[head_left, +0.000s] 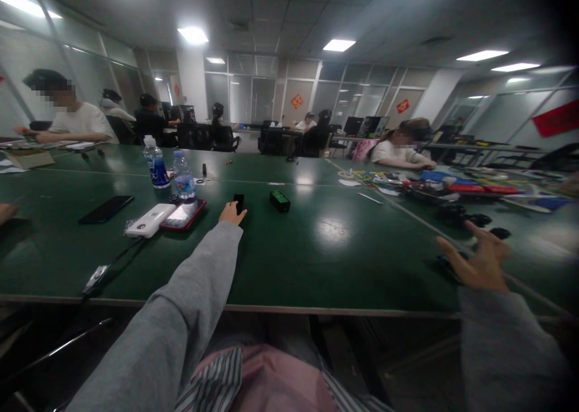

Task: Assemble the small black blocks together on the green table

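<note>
My left hand (232,213) reaches forward over the green table, its fingers closed around the near end of a small black block (239,199). What exactly this block is does not show. To its right, apart from the hand, lies a black box with a green patterned top (279,201). Out to the right, my right hand (484,260) is open, thumb and forefinger spread wide, with nothing visible between them. Beneath its thumb is a dark flat item (449,266), partly covered. Black rounded objects (452,213) lie just beyond its fingertips.
On the left are a dark phone (107,209), a white power bank (151,221) with a cable, a red-edged device (184,213) and two bottles, one blue-labelled (157,163). Cables and tools (461,186) clutter the right. Several people sit beyond; another person's hand (6,212) shows far left.
</note>
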The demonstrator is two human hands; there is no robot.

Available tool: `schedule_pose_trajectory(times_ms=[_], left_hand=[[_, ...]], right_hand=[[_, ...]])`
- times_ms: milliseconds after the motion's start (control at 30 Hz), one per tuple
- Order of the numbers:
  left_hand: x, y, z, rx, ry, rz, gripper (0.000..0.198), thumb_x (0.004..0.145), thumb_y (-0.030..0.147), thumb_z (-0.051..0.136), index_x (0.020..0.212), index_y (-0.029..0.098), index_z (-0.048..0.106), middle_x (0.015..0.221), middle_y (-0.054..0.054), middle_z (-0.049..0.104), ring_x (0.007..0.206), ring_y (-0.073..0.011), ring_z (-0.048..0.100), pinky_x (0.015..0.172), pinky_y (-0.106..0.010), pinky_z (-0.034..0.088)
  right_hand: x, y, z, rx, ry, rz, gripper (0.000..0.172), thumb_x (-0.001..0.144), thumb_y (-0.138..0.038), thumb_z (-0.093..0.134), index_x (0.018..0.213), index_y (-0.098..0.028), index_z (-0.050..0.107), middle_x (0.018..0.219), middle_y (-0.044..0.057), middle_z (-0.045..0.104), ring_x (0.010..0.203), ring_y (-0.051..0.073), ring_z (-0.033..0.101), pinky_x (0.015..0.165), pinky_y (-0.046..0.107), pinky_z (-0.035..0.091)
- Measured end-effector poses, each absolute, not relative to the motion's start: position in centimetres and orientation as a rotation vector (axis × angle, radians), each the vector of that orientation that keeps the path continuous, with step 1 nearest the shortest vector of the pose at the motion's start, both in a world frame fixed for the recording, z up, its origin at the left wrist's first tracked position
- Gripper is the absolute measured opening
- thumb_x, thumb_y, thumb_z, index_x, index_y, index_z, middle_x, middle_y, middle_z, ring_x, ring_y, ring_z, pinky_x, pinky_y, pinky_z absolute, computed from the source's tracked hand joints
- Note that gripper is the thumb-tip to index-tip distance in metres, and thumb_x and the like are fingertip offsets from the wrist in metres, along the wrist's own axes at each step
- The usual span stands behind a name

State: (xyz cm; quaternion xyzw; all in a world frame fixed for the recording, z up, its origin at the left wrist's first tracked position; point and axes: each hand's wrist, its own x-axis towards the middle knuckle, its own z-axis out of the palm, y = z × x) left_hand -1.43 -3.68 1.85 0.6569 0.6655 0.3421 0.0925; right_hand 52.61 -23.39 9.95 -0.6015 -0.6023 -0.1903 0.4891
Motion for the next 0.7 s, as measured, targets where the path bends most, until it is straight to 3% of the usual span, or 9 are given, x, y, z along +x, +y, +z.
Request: schedule_pose_trajectory(times_ms=[133,300,400,533,700], left_hand=[[-1.2,-3.2,2.4,1.806,1.804,1.212,0.047,0.076,0.041,0.060,0.118,0.019,0.055,0.124,-0.011,0.053,0.118,-0.0242,0.048,0.101,-0.037,0.036],[-0.1,-2.7,3.8,1.279,1.273,1.390,0.046,0.082,0.032,0.052,0.126,0.019,0.046,0.119,-0.008,0.059,0.107,-0.0187,0.057,0.091,-0.034,0.047],[0.6,-3.6,4.4,1.051,0.972,1.331,0.042,0.086,0.039,0.044,0.123,0.019,0.046,0.115,-0.009,0.061,0.102,-0.0176,0.061,0.084,-0.032,0.051],[1.2,-5.0,4.9,0.911,0.815,1.255,0.045,0.085,0.052,0.039,0.107,0.017,0.056,0.099,-0.010,0.066,0.093,-0.0199,0.064,0.077,-0.033,0.053],[2.5,-5.6,4.9,0.853,0.838,1.027,0.044,0.082,0.055,0.042,0.096,0.016,0.058,0.072,-0.005,0.063,0.063,-0.0149,0.062,0.060,-0.028,0.051]], right_hand=[[43.3,-18.2,11.0,-1.291,-1.572,-0.157,0.070,0.075,-0.062,0.051,0.132,-0.024,0.039,0.132,0.014,0.039,0.122,0.029,0.040,0.098,0.050,0.037],[29.5,-11.8,7.8,-1.112,-1.701,0.674,0.070,0.076,-0.061,0.051,0.132,-0.023,0.035,0.126,0.013,0.046,0.114,0.021,0.049,0.096,0.041,0.041],[23.4,-9.4,5.5,-1.144,-1.686,1.044,0.077,0.075,-0.059,0.054,0.136,-0.018,0.028,0.124,0.014,0.049,0.110,0.020,0.052,0.096,0.040,0.042],[18.3,-8.1,4.3,-1.152,-1.467,1.301,0.071,0.080,-0.054,0.051,0.135,-0.016,0.028,0.115,0.012,0.057,0.103,0.018,0.057,0.094,0.038,0.044],[16.3,-8.6,4.3,-0.921,-1.308,1.412,0.063,0.078,-0.055,0.054,0.127,-0.020,0.036,0.100,0.005,0.062,0.087,0.015,0.061,0.084,0.033,0.050]])
